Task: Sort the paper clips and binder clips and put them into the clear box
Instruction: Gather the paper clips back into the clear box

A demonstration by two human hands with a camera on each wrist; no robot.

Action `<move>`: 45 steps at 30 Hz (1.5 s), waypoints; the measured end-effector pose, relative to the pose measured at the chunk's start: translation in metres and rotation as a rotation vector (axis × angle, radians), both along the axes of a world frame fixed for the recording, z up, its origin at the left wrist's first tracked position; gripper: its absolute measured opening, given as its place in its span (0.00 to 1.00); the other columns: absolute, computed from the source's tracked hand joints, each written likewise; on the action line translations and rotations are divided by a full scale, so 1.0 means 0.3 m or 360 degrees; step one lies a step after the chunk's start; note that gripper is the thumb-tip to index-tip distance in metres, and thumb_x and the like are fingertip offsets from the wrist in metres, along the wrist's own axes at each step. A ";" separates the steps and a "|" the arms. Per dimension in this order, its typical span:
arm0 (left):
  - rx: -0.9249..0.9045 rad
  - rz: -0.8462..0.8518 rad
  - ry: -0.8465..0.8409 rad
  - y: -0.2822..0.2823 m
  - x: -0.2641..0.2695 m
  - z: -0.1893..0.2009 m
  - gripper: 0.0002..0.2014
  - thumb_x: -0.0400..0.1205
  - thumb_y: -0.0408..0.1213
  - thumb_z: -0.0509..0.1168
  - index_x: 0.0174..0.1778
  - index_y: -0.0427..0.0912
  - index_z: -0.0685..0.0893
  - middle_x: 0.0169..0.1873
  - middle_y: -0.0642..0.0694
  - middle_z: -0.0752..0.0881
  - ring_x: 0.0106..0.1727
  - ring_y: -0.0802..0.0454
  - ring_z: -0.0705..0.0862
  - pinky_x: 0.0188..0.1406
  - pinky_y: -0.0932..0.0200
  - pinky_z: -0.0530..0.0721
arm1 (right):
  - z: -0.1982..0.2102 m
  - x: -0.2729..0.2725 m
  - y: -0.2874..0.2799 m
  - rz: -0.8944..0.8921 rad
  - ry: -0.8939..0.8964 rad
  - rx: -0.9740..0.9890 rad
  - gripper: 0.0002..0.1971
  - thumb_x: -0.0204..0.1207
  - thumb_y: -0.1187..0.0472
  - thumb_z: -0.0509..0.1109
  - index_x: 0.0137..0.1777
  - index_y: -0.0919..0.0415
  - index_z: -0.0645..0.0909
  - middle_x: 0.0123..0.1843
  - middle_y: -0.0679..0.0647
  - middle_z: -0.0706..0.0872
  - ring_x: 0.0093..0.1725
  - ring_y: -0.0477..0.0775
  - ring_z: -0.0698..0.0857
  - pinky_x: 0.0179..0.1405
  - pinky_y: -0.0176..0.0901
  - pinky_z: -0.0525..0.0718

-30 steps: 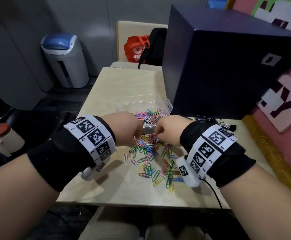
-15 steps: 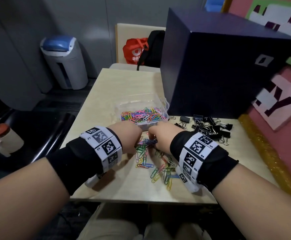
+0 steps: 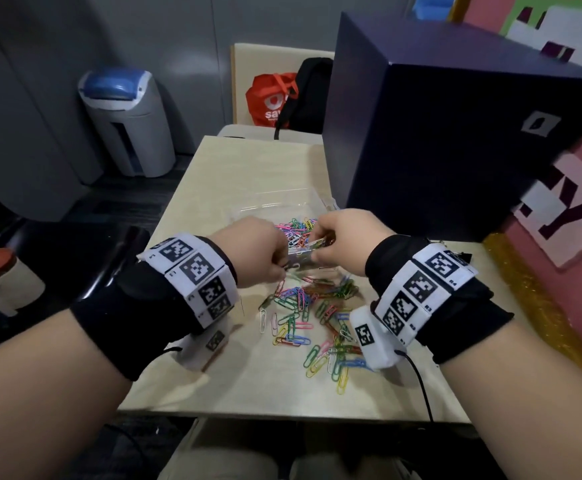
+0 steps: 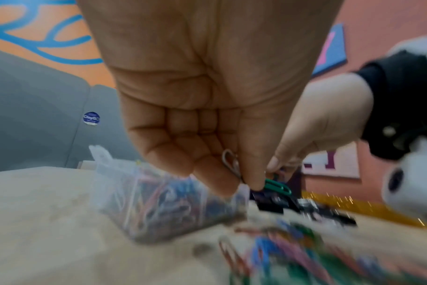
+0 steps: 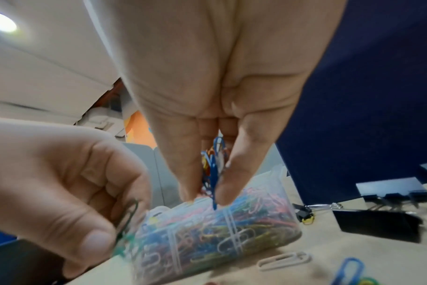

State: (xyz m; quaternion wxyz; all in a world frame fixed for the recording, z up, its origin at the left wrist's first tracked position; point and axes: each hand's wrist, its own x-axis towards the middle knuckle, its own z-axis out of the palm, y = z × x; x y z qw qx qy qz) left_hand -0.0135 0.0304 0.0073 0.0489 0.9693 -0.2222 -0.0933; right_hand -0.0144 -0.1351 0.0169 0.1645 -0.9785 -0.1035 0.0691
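A clear box full of coloured paper clips stands mid-table. My left hand is raised at its near edge and pinches a few paper clips, green and grey. My right hand hovers over the box beside it, pinching a bunch of paper clips, a blue one foremost. A loose pile of paper clips lies on the table below both hands. Black binder clips lie to the right of the box, mostly hidden in the head view.
A big dark blue box stands right behind the clear box. The beige table stretches back to a chair with a red bag. A grey bin stands on the floor to the left.
Both hands have risen from the loose pile with clips pinched in them and moved forward to the near edge of the clear box.
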 end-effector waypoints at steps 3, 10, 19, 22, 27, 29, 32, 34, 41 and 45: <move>-0.0153 0.0139 -0.0128 0.021 0.039 0.037 0.07 0.77 0.41 0.70 0.48 0.45 0.87 0.39 0.50 0.84 0.41 0.51 0.78 0.41 0.64 0.70 | -0.024 0.040 0.003 -0.0193 -0.0108 0.0318 0.06 0.73 0.57 0.76 0.49 0.51 0.84 0.44 0.47 0.84 0.46 0.49 0.82 0.46 0.36 0.77; -0.0262 0.0368 -0.0233 0.039 0.097 -0.003 0.16 0.82 0.46 0.66 0.64 0.46 0.83 0.57 0.47 0.87 0.60 0.47 0.83 0.59 0.55 0.79 | -0.067 0.073 0.053 -0.0234 -0.0105 0.0350 0.17 0.83 0.59 0.64 0.70 0.54 0.77 0.67 0.52 0.83 0.66 0.53 0.81 0.66 0.40 0.76; 0.0181 0.0042 -0.0088 0.030 0.062 -0.037 0.15 0.81 0.43 0.58 0.62 0.52 0.83 0.59 0.48 0.82 0.60 0.43 0.82 0.57 0.45 0.83 | -0.022 0.056 0.058 0.0198 0.0090 -0.0434 0.27 0.76 0.74 0.61 0.73 0.52 0.78 0.71 0.55 0.78 0.67 0.60 0.80 0.68 0.48 0.78; 0.0190 0.0019 -0.0125 0.042 0.046 -0.028 0.15 0.82 0.44 0.59 0.62 0.53 0.83 0.60 0.51 0.81 0.62 0.45 0.81 0.59 0.46 0.82 | -0.032 0.044 0.017 0.0104 -0.0023 -0.0316 0.28 0.75 0.75 0.61 0.70 0.50 0.79 0.69 0.53 0.77 0.67 0.57 0.79 0.66 0.43 0.76; -0.0002 -0.0165 -0.0118 0.028 -0.006 -0.020 0.13 0.80 0.46 0.64 0.60 0.53 0.84 0.55 0.49 0.80 0.58 0.46 0.81 0.59 0.52 0.80 | -0.009 0.013 -0.042 0.0005 0.0082 -0.0359 0.16 0.79 0.69 0.60 0.58 0.55 0.86 0.62 0.55 0.82 0.61 0.57 0.82 0.57 0.38 0.78; 0.0062 -0.0225 -0.0019 0.010 -0.026 -0.033 0.13 0.81 0.46 0.64 0.61 0.53 0.83 0.54 0.49 0.80 0.58 0.47 0.81 0.60 0.53 0.80 | -0.025 -0.006 -0.042 0.0050 0.0228 -0.0605 0.17 0.82 0.67 0.59 0.64 0.58 0.84 0.64 0.56 0.84 0.64 0.58 0.83 0.63 0.43 0.81; 0.0239 -0.0207 0.0051 -0.018 -0.045 -0.064 0.17 0.84 0.47 0.59 0.68 0.51 0.78 0.61 0.47 0.78 0.63 0.45 0.80 0.63 0.50 0.80 | -0.069 -0.029 -0.032 0.0115 0.0307 -0.0739 0.22 0.81 0.69 0.59 0.75 0.58 0.74 0.71 0.58 0.78 0.69 0.59 0.79 0.68 0.49 0.79; 0.0351 -0.0185 0.0076 -0.034 -0.054 -0.083 0.17 0.85 0.45 0.56 0.68 0.47 0.78 0.62 0.43 0.78 0.63 0.43 0.80 0.62 0.50 0.81 | -0.092 -0.044 -0.023 0.0155 0.0312 -0.0705 0.26 0.78 0.70 0.61 0.77 0.56 0.71 0.73 0.58 0.73 0.71 0.61 0.77 0.71 0.50 0.77; 0.0363 -0.0241 0.0170 -0.052 -0.077 -0.095 0.21 0.81 0.49 0.62 0.70 0.51 0.78 0.67 0.46 0.74 0.65 0.43 0.79 0.65 0.48 0.80 | -0.042 -0.110 -0.014 0.0287 0.0334 -0.0721 0.18 0.80 0.64 0.63 0.69 0.56 0.81 0.66 0.55 0.83 0.64 0.58 0.83 0.60 0.43 0.80; 0.0470 -0.0169 0.0204 -0.043 -0.096 -0.072 0.30 0.72 0.58 0.69 0.68 0.50 0.76 0.64 0.47 0.75 0.62 0.45 0.80 0.60 0.47 0.83 | 0.006 -0.166 -0.026 0.0192 0.0474 -0.0835 0.22 0.73 0.50 0.74 0.64 0.60 0.81 0.57 0.55 0.87 0.53 0.56 0.85 0.44 0.43 0.81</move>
